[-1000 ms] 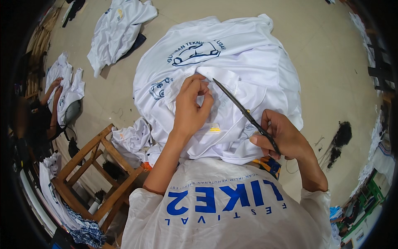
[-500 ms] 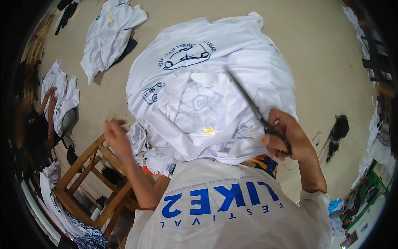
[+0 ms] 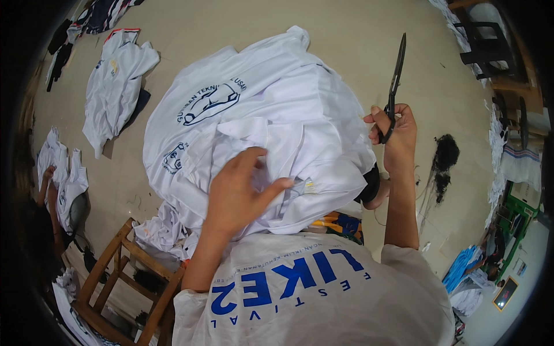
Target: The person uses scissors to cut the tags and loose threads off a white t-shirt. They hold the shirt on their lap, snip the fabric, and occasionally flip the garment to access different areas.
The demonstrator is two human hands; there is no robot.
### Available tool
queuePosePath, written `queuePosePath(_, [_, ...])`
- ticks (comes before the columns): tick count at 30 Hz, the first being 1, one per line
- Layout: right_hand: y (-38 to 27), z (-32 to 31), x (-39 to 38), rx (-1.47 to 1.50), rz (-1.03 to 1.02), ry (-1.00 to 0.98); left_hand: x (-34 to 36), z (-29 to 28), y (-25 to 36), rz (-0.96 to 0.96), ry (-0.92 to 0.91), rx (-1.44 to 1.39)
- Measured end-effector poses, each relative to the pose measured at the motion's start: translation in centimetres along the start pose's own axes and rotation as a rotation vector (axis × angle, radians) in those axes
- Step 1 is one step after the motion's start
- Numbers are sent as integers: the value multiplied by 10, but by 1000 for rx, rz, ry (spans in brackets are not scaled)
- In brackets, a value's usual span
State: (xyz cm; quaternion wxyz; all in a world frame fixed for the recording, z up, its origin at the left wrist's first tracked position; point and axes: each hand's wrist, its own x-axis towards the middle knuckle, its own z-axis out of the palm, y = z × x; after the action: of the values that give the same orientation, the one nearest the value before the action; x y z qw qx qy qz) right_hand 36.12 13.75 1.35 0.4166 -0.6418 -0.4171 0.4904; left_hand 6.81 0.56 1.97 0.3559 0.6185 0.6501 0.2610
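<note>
From here I see my left hand (image 3: 234, 190), thumb and fingers parted, nothing visible between them, over white shirts (image 3: 288, 95). My right hand (image 3: 400, 137) has its fingers wrapped round black scissors (image 3: 395, 86).

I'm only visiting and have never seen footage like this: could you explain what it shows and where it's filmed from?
There's no machine working here, just a person's two bare hands. A wide fisheye camera on the head looks down, which is why straight edges bend near the rim. The right hand holds dark scissors off to the side. The left hand, fingers spread, is over a heap of white printed cloth. Another white garment lies on the floor.
</note>
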Motion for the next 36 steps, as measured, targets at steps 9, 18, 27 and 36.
queuePosePath(9, [23,-20,-18,-124,38,-57,-2,-10,3,-257,-138,-273])
queuePosePath(18, [38,0,-30,-252,-99,-484,-24,-3,14,-215,76,-497])
queuePosePath(27, [6,9,-12,-94,-53,-288,-37,-52,-14,-268,502,-614])
queuePosePath(36, [27,18,-24,-265,-67,-623,-66,-59,-55,-57,114,-19])
